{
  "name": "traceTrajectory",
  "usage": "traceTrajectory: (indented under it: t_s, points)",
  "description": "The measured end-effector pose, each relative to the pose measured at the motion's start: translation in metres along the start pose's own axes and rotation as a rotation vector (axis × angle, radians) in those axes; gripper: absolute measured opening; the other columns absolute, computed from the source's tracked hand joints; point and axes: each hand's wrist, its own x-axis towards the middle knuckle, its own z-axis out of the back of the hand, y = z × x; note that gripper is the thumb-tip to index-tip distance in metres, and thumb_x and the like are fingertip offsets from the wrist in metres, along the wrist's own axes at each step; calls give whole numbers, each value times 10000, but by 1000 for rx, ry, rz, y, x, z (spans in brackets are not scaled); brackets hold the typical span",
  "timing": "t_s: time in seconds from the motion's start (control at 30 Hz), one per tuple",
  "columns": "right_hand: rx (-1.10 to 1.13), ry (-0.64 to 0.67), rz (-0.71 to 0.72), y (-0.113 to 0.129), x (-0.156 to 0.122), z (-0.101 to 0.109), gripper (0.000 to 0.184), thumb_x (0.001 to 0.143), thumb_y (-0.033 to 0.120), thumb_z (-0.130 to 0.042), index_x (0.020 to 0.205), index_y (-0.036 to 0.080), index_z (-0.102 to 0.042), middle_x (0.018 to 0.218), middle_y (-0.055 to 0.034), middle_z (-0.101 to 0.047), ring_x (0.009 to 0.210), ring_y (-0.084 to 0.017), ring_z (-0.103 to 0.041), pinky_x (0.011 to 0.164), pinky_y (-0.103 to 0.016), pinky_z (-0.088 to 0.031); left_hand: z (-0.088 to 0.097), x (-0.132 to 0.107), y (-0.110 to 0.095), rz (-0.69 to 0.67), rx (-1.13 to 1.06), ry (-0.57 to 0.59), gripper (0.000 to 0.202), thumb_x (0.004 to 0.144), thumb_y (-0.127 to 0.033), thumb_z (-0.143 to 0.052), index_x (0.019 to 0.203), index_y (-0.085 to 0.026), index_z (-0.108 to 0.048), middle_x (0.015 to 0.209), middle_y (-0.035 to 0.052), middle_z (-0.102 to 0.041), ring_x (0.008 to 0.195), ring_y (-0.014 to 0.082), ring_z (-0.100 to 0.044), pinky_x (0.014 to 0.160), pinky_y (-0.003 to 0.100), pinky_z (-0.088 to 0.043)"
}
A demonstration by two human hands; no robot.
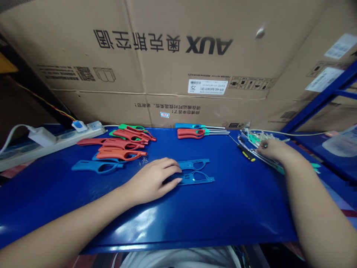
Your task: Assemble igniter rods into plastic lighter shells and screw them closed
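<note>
My left hand (156, 176) lies flat, fingers spread, on the grip end of two blue plastic lighter shell halves (196, 172) that rest side by side on the blue table (212, 219). My right hand (272, 149) reaches to the right rear, its fingers curled into a pile of small green circuit parts with metal tubes and wires (258, 140); what the fingers hold is hidden. A yellow-and-black screwdriver (247, 153) lies just left of that hand.
A heap of red, green and blue lighter shells (119, 149) lies at the left rear. Two assembled long-nozzle lighters (199, 131) lie at the back centre. A white power strip (52, 139) runs along the left edge. Large cardboard boxes (167, 56) wall the back; a blue rack (323, 98) stands right.
</note>
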Motion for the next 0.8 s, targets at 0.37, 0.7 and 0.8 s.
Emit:
traceTrajectory:
  t_s: [0.37,0.7,0.8]
  points:
    - [13,157,-47,10,-5,5,60,825,159,-583,767,171,-585,828,-131,-643,700,-196,-549,652,-306,-377,-4,-1,3,-11,-20,46,225,944,-326,-636,1138,-214,-654,1149,68,-670,1061,229,-623,922,375,-505]
    - [74,301,88,5,-21,15,66,785,112,-613,793,175,-599,749,-70,-664,676,-196,-591,622,-290,-401,-3,0,4,28,-5,64,187,935,-320,-640,1082,-204,-639,1136,53,-662,1055,228,-611,921,369,-506]
    - [62,291,96,7,-23,16,75,784,127,-609,751,184,-573,723,-59,-646,661,-193,-568,606,-292,-375,-3,0,4,34,-5,64,199,926,-335,-652,1076,-205,-639,1136,58,-663,1065,234,-612,917,372,-512]
